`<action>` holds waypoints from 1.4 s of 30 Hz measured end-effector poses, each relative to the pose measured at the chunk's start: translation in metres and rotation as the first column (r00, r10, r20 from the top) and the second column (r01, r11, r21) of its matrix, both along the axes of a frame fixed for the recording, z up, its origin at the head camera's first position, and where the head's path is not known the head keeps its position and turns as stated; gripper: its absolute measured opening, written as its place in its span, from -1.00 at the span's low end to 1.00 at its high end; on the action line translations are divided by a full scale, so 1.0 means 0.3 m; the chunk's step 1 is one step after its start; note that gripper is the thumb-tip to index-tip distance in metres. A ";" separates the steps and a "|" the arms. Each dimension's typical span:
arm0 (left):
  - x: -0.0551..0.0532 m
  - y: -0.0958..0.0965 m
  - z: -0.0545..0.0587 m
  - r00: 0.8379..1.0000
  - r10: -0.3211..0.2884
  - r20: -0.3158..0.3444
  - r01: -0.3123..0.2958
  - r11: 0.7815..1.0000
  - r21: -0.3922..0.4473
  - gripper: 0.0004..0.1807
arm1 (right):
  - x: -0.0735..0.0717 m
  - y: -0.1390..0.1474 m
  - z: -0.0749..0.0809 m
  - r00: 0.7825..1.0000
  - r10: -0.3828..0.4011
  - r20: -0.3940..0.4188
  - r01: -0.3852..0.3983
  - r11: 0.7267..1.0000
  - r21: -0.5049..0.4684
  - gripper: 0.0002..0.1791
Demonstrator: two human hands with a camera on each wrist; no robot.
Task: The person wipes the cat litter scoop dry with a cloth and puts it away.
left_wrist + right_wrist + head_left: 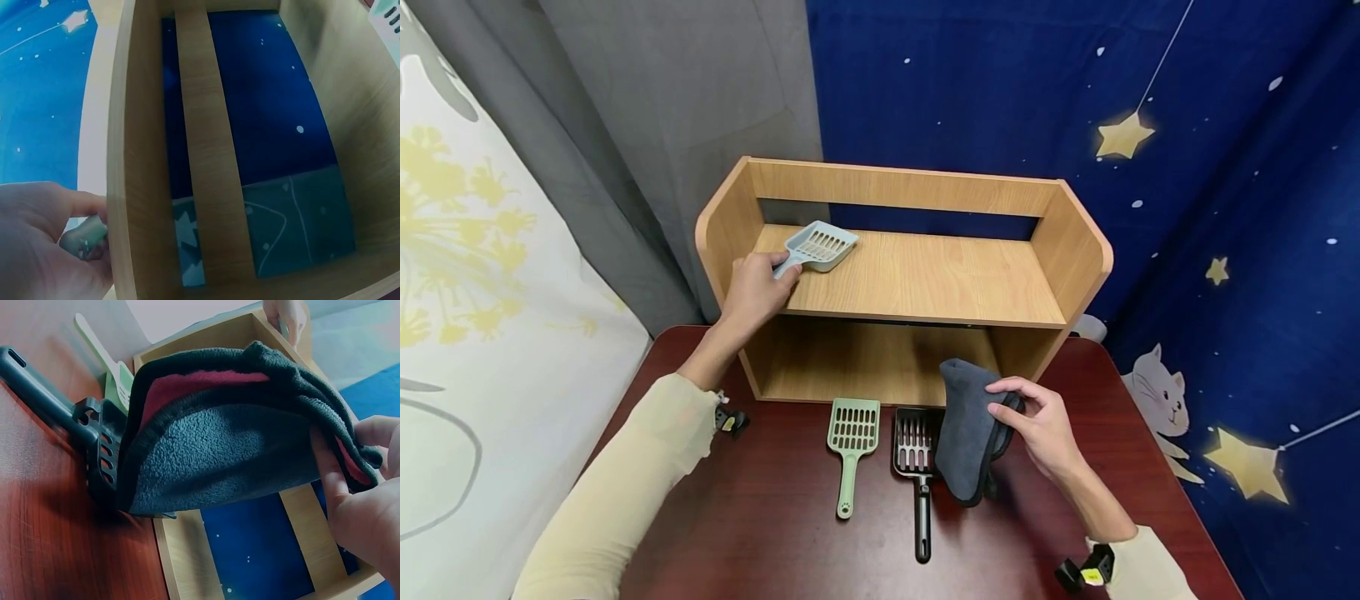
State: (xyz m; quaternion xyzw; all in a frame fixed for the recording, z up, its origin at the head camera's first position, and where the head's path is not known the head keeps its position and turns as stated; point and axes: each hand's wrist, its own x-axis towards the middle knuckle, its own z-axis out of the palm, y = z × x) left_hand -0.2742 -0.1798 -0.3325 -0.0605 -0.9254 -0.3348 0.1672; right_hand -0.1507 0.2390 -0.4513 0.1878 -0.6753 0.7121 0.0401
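Note:
My left hand [758, 289] pinches the handle of a light blue litter scoop [822, 246] on the upper board of a wooden shelf [925, 275], at its left end. In the left wrist view the handle end [84, 239] shows between the fingers. A folded dark grey cloth [966, 433] hangs from my right hand [1037, 425], pinched between thumb and fingers; the right wrist view shows pink inside its folds. Beside the cloth lies a black litter scoop [922, 500], its right edge partly covered. Left of that is a green litter scoop [853, 433], lying flat.
The shelf stands at the back of a dark red table [760, 517], with an open lower compartment [865, 358]. A blue star-patterned curtain [955, 83] and a grey curtain [685, 100] hang behind. White patterned fabric [497, 333] borders the left side.

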 end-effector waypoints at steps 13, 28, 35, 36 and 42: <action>-0.010 0.057 0.021 0.999 0.035 -0.008 -0.036 0.994 -0.105 -0.67 | -0.006 -0.028 -0.014 0.999 -0.036 0.011 0.036 0.999 0.011 -0.71; -0.027 0.114 0.038 0.995 0.084 0.050 -0.077 0.988 -0.131 -0.59 | -0.008 -0.047 -0.027 1.000 -0.011 -0.003 0.011 1.000 -0.020 -0.71; -0.011 0.096 0.041 0.995 0.096 -0.013 -0.097 0.981 -0.171 -0.49 | -0.009 -0.035 -0.022 0.999 -0.037 -0.007 0.037 0.999 -0.017 -0.70; -0.003 0.092 0.044 0.995 0.094 -0.023 -0.096 0.980 -0.174 -0.48 | -0.009 -0.032 -0.020 0.999 -0.044 -0.010 0.044 0.999 -0.015 -0.70; 0.068 0.055 0.054 0.983 0.077 -0.168 -0.107 0.979 -0.175 -0.58 | -0.015 -0.012 -0.008 0.997 -0.048 -0.058 0.050 0.998 0.035 -0.68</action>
